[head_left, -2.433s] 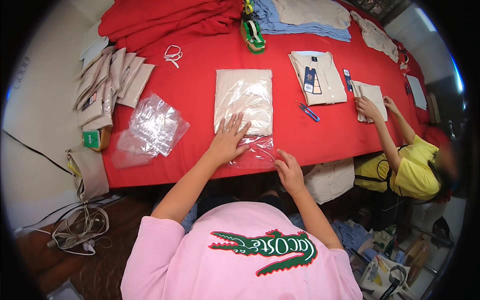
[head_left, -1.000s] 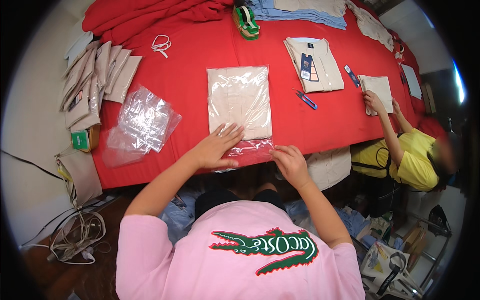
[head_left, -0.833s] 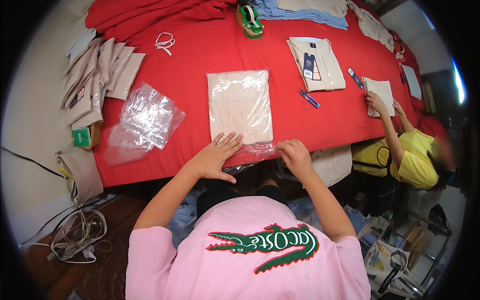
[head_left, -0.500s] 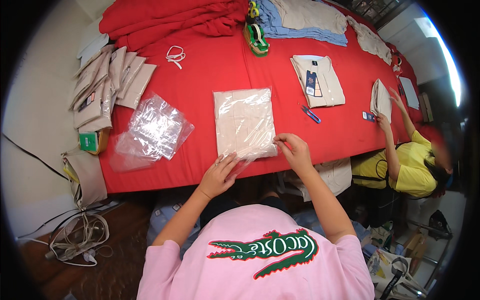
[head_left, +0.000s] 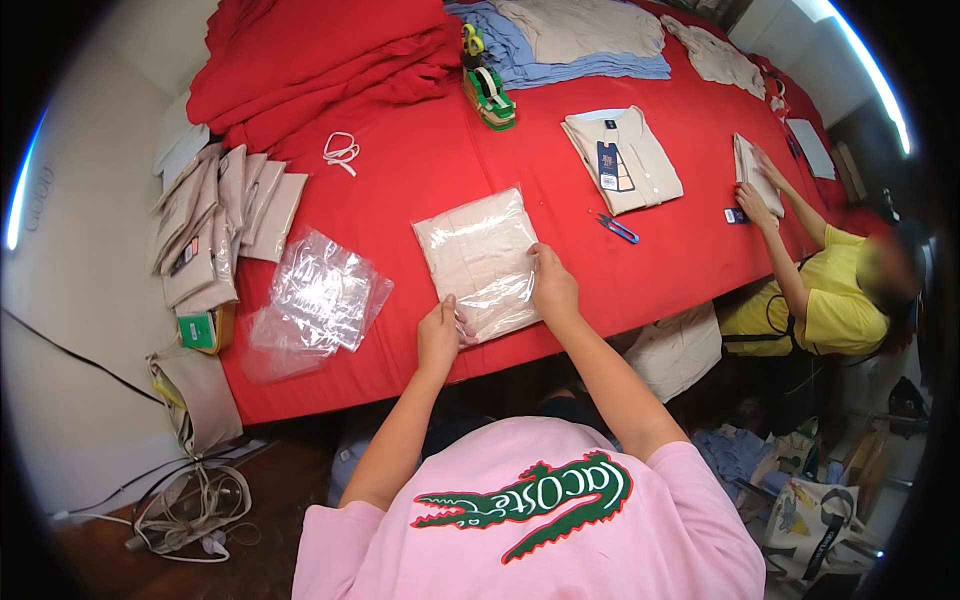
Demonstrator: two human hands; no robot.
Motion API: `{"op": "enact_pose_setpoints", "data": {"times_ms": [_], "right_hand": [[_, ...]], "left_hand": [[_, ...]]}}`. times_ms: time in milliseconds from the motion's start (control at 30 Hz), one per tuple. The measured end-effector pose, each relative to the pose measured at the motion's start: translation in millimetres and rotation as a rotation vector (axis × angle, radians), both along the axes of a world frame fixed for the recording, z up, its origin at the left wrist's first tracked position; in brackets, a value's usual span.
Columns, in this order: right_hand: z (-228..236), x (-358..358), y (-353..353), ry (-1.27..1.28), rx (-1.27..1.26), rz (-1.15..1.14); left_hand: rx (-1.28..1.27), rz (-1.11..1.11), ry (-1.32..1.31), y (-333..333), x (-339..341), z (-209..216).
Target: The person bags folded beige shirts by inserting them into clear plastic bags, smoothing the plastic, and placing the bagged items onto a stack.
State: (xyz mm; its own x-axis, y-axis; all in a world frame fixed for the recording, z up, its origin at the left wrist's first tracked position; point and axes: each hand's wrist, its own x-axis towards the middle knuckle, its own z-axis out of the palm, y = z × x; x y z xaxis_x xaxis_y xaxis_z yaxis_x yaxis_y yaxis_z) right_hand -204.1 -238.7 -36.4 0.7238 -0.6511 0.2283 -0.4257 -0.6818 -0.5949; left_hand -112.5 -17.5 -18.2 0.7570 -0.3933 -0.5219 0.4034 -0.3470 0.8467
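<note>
Now the left hand [head_left: 438, 335] lies with its fingers closed loosely on the near left corner of the bagged beige garment [head_left: 481, 259], thumb pressed against the clear plastic edge, while the right hand [head_left: 553, 285] rests flatter, fingers together, gripping the near right edge of the same packet. Both forearms reach forward from the lower edge, the left nearly straight, the right bent slightly inward, so the two hands sit close together with the packet's near end between them. The packet lies flat on the red worktop [head_left: 420, 185], stretching away from the hands. Left of the left hand lies a loose heap of empty clear bags [head_left: 315, 300], and farther left a row of packed garments [head_left: 215, 225]. Beyond the right hand, a folded beige shirt with a dark tag [head_left: 622, 160] sits with small blue scissors [head_left: 618, 228] just beside it. Far to the right, another person's hands [head_left: 752, 200] handle a folded piece.
</note>
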Motion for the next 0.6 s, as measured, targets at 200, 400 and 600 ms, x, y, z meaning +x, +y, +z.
{"op": "enact_pose_setpoints", "data": {"times_ms": [200,400,600], "right_hand": [[2.7,14.7,-1.7,0.295,-0.074,0.004],[7.3,3.2,-38.1,0.354,-0.211,-0.032],[32.4,-10.9,-35.6,-0.13,-0.28,0.218]], "left_hand": [[0.241,-0.097,-0.276,-2.8,3.2,-0.6],[0.669,-0.328,-0.63,-10.7,16.4,24.1],[0.338,-0.422,-1.143,-26.9,7.5,27.4]]}}
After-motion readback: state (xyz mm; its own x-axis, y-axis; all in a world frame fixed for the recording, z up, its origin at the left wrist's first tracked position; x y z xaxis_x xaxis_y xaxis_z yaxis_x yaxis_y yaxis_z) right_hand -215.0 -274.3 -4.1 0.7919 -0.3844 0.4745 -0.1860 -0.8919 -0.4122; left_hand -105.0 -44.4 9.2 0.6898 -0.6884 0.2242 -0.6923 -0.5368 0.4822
